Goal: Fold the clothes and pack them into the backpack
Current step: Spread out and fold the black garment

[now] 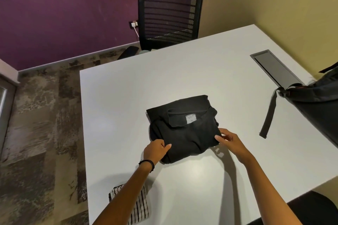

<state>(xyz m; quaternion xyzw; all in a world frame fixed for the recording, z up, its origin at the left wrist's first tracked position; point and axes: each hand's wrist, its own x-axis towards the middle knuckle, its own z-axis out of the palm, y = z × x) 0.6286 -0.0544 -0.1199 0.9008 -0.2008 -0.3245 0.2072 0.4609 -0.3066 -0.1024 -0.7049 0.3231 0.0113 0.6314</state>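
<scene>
— Where was the folded black knit garment (182, 129)?
— In the middle of the white rectangular desk (118, 100), with its grey label facing up. The left hand (155, 150) pinched its near left corner and the right hand (228, 139) pinched its near right corner.
— And the dark fabric backpack (318, 100)?
— It sat at the desk's right edge. A striped black-and-white cloth (140, 208) lay at the near left edge.

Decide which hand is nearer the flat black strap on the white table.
Right. The right hand pinches the folded black garment's edge nearest the strap; the left hand holds its opposite edge, farther away.
</scene>
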